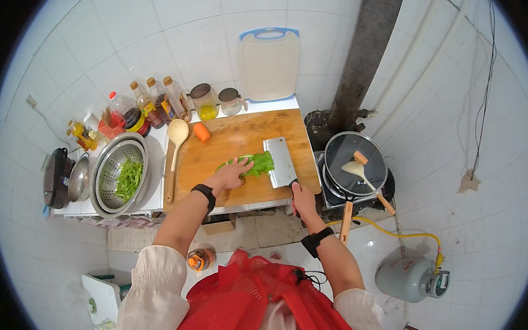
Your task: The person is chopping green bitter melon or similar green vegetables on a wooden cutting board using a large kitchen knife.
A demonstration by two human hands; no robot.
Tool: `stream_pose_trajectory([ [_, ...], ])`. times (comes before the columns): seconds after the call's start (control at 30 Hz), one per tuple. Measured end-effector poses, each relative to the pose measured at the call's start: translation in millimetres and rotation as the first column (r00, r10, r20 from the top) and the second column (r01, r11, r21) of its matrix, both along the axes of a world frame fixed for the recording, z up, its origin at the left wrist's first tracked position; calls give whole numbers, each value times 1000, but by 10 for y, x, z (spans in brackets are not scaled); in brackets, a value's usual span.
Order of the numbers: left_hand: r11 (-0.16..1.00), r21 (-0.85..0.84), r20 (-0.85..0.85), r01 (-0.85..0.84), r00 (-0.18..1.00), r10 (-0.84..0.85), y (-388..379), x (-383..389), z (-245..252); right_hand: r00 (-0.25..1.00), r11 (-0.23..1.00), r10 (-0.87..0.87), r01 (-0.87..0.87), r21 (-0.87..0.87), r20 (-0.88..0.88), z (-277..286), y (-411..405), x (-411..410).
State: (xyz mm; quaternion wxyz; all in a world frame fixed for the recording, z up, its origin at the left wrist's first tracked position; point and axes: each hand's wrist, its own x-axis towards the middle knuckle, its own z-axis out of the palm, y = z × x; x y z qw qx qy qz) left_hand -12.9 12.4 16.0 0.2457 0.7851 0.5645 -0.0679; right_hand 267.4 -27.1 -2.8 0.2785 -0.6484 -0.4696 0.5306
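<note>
My left hand (231,173) presses with spread fingers on a bunch of green leafy vegetable (260,164) on the wooden cutting board (200,188). In my right hand (304,200) is the black handle of a cleaver (281,163). Its broad steel blade lies over the right part of the board, beside the leaf ends. A piece of carrot (201,132) rests near the board's back left, and a long pale ladle (175,156) lies along its left edge. Cut greens (129,180) fill part of a steel colander (122,146) set in a larger basin, left of the board.
Seasoning bottles (147,105) and lidded jars (203,101) line the wall. A white cutting board (269,66) leans there. At right, a lidded pan (355,170) with a spatula (354,169) on its lid sits on a gas stove (390,185); a gas cylinder (403,275) lies below.
</note>
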Motion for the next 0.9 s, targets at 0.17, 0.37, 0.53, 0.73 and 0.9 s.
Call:
stream_pose_trajectory([
  [0.17,1000,-5,43,-14,999,14,-9,-11,8,999,1000,22,-23,19,40,-51,-39,-73],
  [0.37,999,39,25,7,1000,-8,-49,16,17,996,997,63,-65,29,56,-103,-55,-92],
  [0.53,1000,2,58,-9,998,9,-29,-37,25,998,999,42,-43,9,53,-69,-119,-202],
  [0.73,999,17,56,29,998,-30,-26,-42,-1,997,995,-7,-1,101,76,-56,-117,-312],
  [0.9,1000,-2,62,20,998,-20,-18,-76,-17,988,995,7,-22,95,155,-89,-196,-378],
])
